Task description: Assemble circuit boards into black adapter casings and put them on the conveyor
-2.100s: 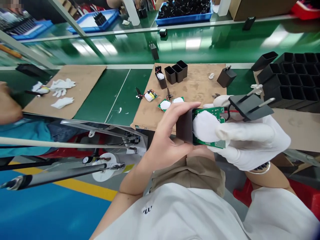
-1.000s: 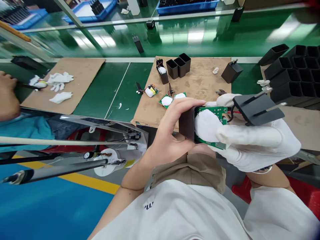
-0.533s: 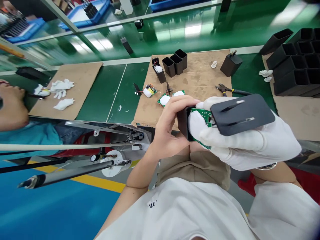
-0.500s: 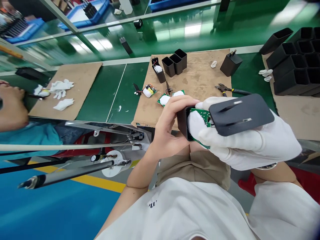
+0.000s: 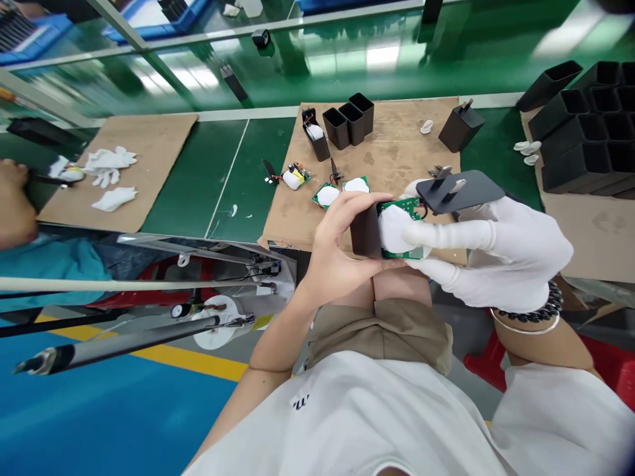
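Bare fingers of my left hand (image 5: 337,254) wrap around a black charger case (image 5: 364,233), its open end facing right. A green circuit board (image 5: 407,210) with a white pad (image 5: 395,228) sits partly inside that end. My gloved right hand (image 5: 491,248) grips the board, a finger lying over the pad. Joined to the board by a wire, a black plug cover (image 5: 461,190) with metal prongs rests above my right fingers. Two more padded boards (image 5: 327,195) lie just beyond my left hand, with another board (image 5: 295,176) to their left.
Three upright black cases (image 5: 351,124) and a case with parts inside (image 5: 316,135) stand on the cardboard (image 5: 391,149). A closed charger (image 5: 460,127) is at its right edge. Stacked cases (image 5: 585,145) fill the far right. A co-worker's arm (image 5: 17,208) is at left, near white gloves (image 5: 109,162).
The plug cover has tilted up and back, showing its prongs raised. My right hand has shifted left and turned, baring more of the board and pad. My left hand keeps hold of the case.
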### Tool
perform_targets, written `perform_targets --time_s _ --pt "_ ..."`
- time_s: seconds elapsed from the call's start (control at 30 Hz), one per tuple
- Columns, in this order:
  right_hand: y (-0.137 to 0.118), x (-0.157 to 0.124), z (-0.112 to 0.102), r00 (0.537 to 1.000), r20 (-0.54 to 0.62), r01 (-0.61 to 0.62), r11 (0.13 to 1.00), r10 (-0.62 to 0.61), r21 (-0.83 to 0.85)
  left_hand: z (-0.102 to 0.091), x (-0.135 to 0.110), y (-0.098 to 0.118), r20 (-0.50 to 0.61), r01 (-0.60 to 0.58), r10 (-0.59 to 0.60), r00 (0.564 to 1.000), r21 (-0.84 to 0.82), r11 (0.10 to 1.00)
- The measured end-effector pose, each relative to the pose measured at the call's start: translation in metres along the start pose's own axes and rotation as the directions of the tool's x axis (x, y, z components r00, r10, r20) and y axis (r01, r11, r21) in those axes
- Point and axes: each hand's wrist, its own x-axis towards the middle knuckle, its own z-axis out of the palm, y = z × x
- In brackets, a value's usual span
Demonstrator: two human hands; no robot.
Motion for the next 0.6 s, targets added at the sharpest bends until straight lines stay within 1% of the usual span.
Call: perform_targets --time_s 0.07,0.17,0.23,0.33,0.4,0.43,0.47,0.5,0.53,0.57,0.6 --pt "0.001 -0.004 -0.001 0.999 -0.011 -0.052 0.998 0.052 -0.023 0.0 0.001 0.004 0.005 0.012 -0.012 1.0 -0.015 1.0" --pt "0.002 -0.011 -0.002 0.997 -0.025 -0.07 0.993 0.068 -0.098 -0.002 0.003 0.008 0.016 0.022 -0.021 1.0 -0.017 1.0" --pt "0.001 -0.013 -0.001 0.997 -0.017 -0.078 0.991 0.077 -0.113 -0.004 0.005 0.01 0.014 0.011 -0.011 1.0 -0.018 1.0" --pt "-0.003 -0.009 0.002 0.996 -0.015 -0.092 0.991 0.091 -0.095 -0.005 0.007 0.012 0.0 -0.004 0.004 1.0 -0.035 0.999" --pt "-0.005 -0.002 0.004 0.996 0.003 -0.09 0.991 0.091 -0.101 -0.004 0.007 0.011 -0.001 0.01 -0.01 1.0 -0.044 0.999" --pt "-0.006 0.003 0.005 0.996 0.027 -0.083 0.991 0.086 -0.101 -0.003 0.006 0.008 0.003 0.022 -0.022 1.0 -0.051 0.998" --pt "-0.007 0.008 0.004 0.995 0.077 -0.061 0.994 0.068 -0.087 -0.002 0.004 0.005 0.008 0.039 -0.039 0.999 -0.061 0.997" --pt "-0.006 0.012 0.001 0.986 0.162 -0.031 0.998 0.04 -0.058 -0.001 0.001 0.001 0.013 0.061 -0.06 0.998 -0.076 0.995" --pt "-0.005 0.016 -0.003 0.965 0.263 -0.005 1.0 0.009 -0.017 0.001 -0.001 -0.003 0.014 0.085 -0.084 0.996 -0.095 0.992" --pt "-0.004 0.02 -0.009 0.932 0.363 0.013 0.999 -0.022 0.03 0.002 -0.004 -0.009 0.014 0.111 -0.11 0.994 -0.118 0.987" --pt "-0.002 0.022 -0.016 0.901 0.432 -0.005 0.997 -0.027 0.073 0.002 -0.006 -0.014 0.018 0.14 -0.139 0.99 -0.145 0.979"
